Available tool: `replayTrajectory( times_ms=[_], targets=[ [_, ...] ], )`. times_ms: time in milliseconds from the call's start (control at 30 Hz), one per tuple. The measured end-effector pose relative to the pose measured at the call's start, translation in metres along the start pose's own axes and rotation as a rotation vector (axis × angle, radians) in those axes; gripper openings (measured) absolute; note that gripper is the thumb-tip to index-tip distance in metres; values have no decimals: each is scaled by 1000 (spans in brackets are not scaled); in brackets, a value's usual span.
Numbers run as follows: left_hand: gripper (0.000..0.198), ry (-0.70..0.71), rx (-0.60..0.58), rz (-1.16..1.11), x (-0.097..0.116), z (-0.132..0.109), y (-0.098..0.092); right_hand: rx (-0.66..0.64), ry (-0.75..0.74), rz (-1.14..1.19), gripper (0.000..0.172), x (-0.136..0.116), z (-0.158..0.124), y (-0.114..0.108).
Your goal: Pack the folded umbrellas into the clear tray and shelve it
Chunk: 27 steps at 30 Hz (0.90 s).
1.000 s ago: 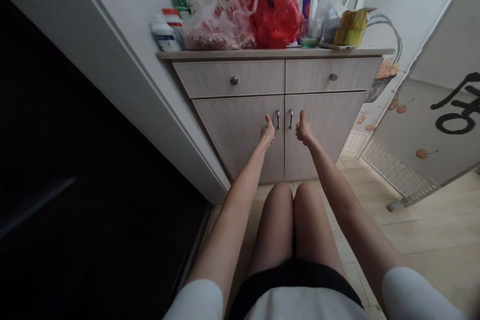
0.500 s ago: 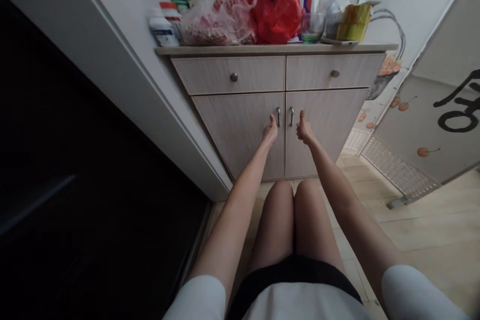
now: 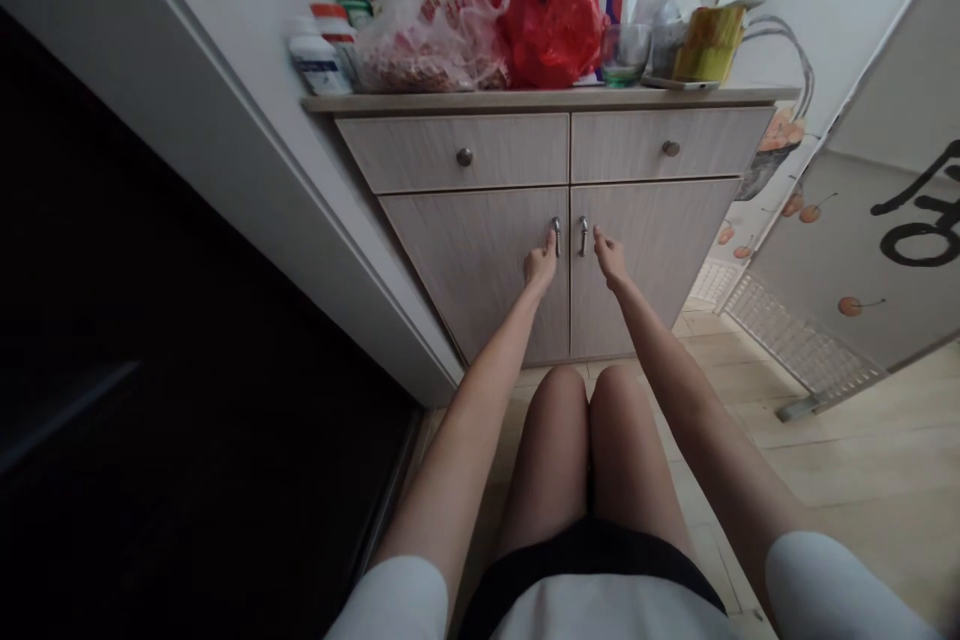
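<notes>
Head view: hands [image 3: 540, 265] [image 3: 610, 258] beside cabinet handles [image 3: 556, 236] [image 3: 583, 236]

Arms [image 3: 480, 380] outstretched, bare, angled inward; left hand [image 3: 540, 267] and right hand [image 3: 611, 258] raised, just apart, fingers [image 3: 552, 245] extended upward.

No readable text, black brush characters [image 3: 916, 230] cut off on pale panel [image 3: 825, 290], white bottle [image 3: 319, 65] label too small

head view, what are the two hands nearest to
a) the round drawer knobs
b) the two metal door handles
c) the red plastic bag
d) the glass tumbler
b, the left hand and right hand are raised right by the left door handle and right door handle.
</notes>
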<state>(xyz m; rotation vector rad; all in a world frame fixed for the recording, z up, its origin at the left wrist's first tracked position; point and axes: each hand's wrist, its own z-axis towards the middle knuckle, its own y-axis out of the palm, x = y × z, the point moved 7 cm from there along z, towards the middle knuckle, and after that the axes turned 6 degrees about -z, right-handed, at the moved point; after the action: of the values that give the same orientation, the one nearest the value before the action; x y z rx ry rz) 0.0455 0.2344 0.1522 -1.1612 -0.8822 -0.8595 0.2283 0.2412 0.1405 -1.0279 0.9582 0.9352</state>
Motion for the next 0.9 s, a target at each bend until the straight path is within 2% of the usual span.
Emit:
replayTrajectory(
  times_ms=[67, 100, 167, 333, 500, 600, 700, 800, 900],
  targets=[
    [49, 50, 119, 90, 5, 2, -6, 166, -100, -61, 55, -5, 7, -5],
    [37, 88, 161, 117, 8, 4, -7, 207, -134, -86, 51, -6, 11, -4],
    [19, 154, 171, 117, 14, 10, -2, 187, -156, -109, 44, -7, 20, 5],
    [16, 172, 72, 90, 18, 28, 17, 100, -128, -157, 34, -4, 38, 25],
    [18, 159, 47, 103, 16, 22, 17, 79, -124, -133, 32, -1, 30, 26],
    [19, 167, 45, 124, 12, 3, 10, 59, -131, -89, 33, 2, 9, 20],
    [20, 221, 54, 136, 7, -28, -3, 51, -198, -72, 37, 1, -24, 3],
    [21, 265, 63, 99, -1, -66, -24, 77, -285, -92, 42, -2, -64, -25],
    [20, 269, 92, 49, -12, -105, -53, 108, -309, -146, 48, -1, -102, -56]
  ],
)
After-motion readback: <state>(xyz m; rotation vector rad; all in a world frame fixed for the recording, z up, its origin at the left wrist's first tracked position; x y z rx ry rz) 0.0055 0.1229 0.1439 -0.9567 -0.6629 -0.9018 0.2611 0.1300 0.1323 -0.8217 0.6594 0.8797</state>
